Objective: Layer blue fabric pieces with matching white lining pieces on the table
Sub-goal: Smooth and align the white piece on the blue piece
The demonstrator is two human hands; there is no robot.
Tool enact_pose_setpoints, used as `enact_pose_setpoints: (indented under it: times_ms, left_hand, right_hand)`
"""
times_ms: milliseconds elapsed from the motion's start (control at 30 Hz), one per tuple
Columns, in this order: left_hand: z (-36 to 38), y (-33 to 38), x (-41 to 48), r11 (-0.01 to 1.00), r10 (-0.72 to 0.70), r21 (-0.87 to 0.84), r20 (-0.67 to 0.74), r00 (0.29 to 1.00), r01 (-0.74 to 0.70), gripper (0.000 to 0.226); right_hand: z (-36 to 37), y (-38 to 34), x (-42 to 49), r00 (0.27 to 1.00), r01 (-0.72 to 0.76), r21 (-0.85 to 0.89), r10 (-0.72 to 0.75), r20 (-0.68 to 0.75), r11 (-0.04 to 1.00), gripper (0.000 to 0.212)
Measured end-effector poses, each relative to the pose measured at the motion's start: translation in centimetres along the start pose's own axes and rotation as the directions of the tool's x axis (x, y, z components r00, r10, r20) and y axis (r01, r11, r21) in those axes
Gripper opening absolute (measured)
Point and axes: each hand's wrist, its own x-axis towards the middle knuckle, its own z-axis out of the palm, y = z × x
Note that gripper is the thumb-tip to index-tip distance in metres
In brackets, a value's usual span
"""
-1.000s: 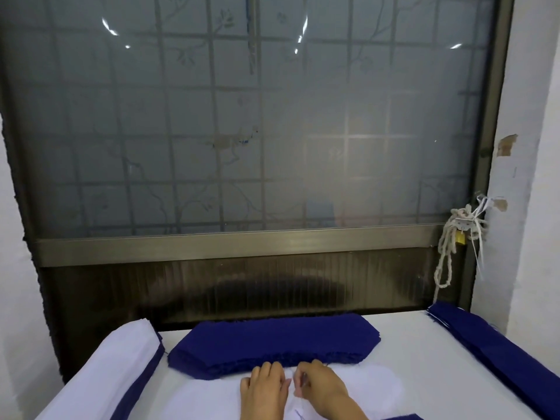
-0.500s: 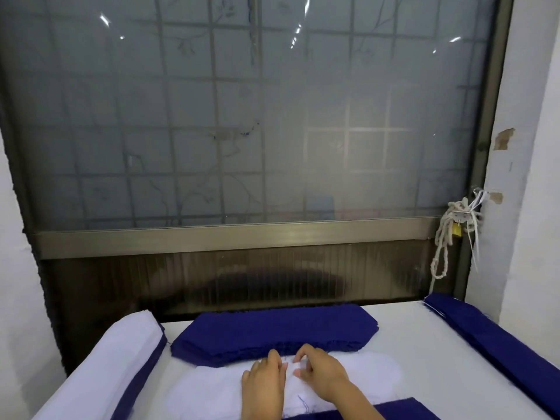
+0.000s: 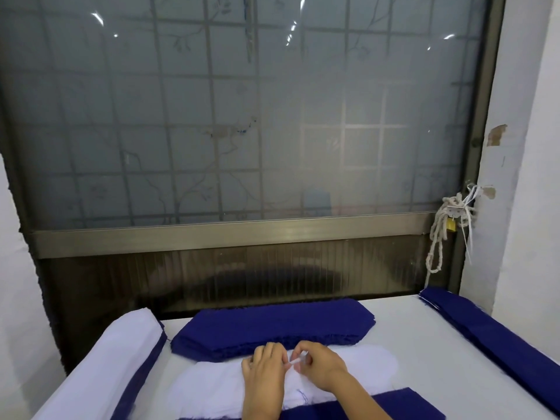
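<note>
You are partway through 1 pairing, by my reading, with much of the job ahead. Your right hand [image 3: 322,369] has thumb and forefinger pressed together, pinching a thin edge of the white lining pieces [image 3: 372,363]. These lie on the desk [image 3: 418,325] directly under your fingers and spread out to both sides of them. Your left hand [image 3: 263,375] lies palm down on the same white pile, its fingertips bent at the far edge and close against the right hand. Whether it pinches a layer too, I cannot tell.

Just beyond your fingers sits a thick blue stack [image 3: 272,324], its near edge meeting the white pile; it shows no white between its layers. On the near side of your fingers, a blue piece [image 3: 403,404] lies flat at the bottom of the view. Well to the left of your fingers, a long pile [image 3: 121,356] shows white over blue, which may be layered work already done. Well to the right of them lies another long blue pile [image 3: 500,338].

What remains, as I judge it, is to peel off 1 lining, lay it on a matching blue piece, and repeat through the stack.
</note>
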Motion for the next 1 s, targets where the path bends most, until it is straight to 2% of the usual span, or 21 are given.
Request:
enact_pose_setpoints:
  times_ms: [100,233,367,433,533,667,767,833,900,1000]
  left_hand:
    - [0.1,0.0,0.0,1.000,-0.006,0.008,-0.007,1.000,0.006,0.014]
    - [0.2,-0.1,-0.3,1.000,-0.008,-0.005,-0.022,1.000,0.008,0.008]
    - [0.1,-0.8,-0.7,0.994,-0.044,0.098,-0.025,0.999,0.046,0.019]
    - [-0.4,-1.5,-0.6,0.988,-0.051,0.146,0.007,0.999,0.050,0.020]
    - [-2.3,-2.9,0.2,0.989,-0.053,0.144,0.086,0.995,0.040,0.011]
    - [-5.5,-6.5,1.0,0.968,-0.097,0.245,0.204,0.974,0.045,0.017]
    - [-7.4,-9.9,0.6,0.951,-0.187,0.288,0.235,0.954,0.116,0.019]
    - [-8.2,-11.8,0.1,0.955,-0.255,0.218,0.253,0.933,0.202,0.028]
    - [-8.6,-13.0,-0.8,0.957,-0.287,0.030,0.251,0.925,0.289,0.040]
    - [-9.2,-13.3,-2.5,0.925,-0.290,-0.193,0.197,0.937,0.327,0.038]
  right_hand:
    - [0.1,-0.2,-0.1,1.000,0.007,-0.012,-0.007,-0.025,1.000,0.007]
    - [-0.1,-0.2,0.1,0.999,-0.015,-0.047,0.014,-0.029,0.999,0.016]
    - [-0.9,0.6,0.4,0.996,-0.085,-0.200,0.085,-0.006,0.976,0.031]
    - [-1.8,1.1,0.2,0.984,-0.171,-0.333,0.178,-0.008,0.927,0.041]
    - [-3.5,2.7,-0.3,0.968,-0.236,-0.471,0.248,-0.039,0.850,0.050]
    - [-5.2,5.4,-1.0,0.946,-0.317,-0.536,0.301,-0.121,0.782,0.050]
    - [-6.2,6.9,-1.6,0.920,-0.390,-0.541,0.339,-0.197,0.745,0.051]
    - [-6.6,7.3,-2.0,0.906,-0.422,-0.550,0.342,-0.249,0.720,0.050]
    - [-6.8,7.8,-2.2,0.907,-0.419,-0.549,0.303,-0.293,0.723,0.046]
    - [-7.6,8.7,-2.6,0.894,-0.418,-0.444,0.272,-0.356,0.793,0.039]
